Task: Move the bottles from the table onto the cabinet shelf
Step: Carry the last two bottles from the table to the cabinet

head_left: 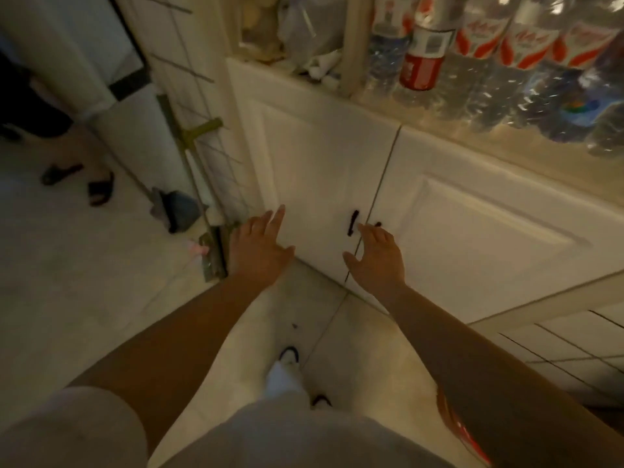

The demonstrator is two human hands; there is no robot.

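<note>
Reaching: both hands were stretched toward the lower cabinet doors (324,170), neither carrying a bottle.
Right grip: right hand (376,256) had relaxed, slightly bent fingers whose tips lay at the dark handles (353,223) by the door seam; whether they had hooked a handle could not be told.
Left grip: left hand (260,244) was spread flat, fingers straight, touching or almost touching the left door panel.
Bottles: a crowded row of clear bottles (489,62) with red-and-white labels stood on the cabinet shelf (472,136), at about one o'clock from the hands.
Long axis: upright, necks out of view.
Nearer hand: the right, by my judgement.
Table: not in view.
Bystander: sandalled feet (77,182) stood at ten o'clock, well apart.
</note>
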